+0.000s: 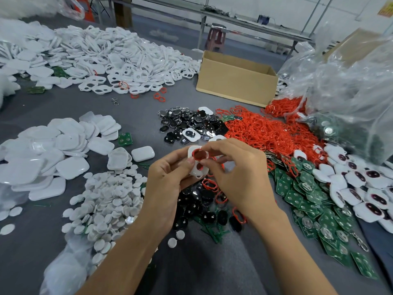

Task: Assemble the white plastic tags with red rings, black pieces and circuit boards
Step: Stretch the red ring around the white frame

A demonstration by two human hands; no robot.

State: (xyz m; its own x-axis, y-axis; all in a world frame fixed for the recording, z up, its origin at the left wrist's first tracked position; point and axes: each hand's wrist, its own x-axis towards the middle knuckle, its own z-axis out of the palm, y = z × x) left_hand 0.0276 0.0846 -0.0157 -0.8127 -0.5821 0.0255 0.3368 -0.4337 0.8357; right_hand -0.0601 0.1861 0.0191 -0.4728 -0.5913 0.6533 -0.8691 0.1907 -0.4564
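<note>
Left hand (168,179): fingers curled round the white tag (196,171).
Right hand (240,173): pinches the red ring (194,155) on the tag's top opening.

box (236,81) behind rings (265,133), circuit boards (308,199) nearer

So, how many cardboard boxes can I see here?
2: an open box behind the red rings, and another box far right, partly covered by plastic bags; more may be hidden.
</note>
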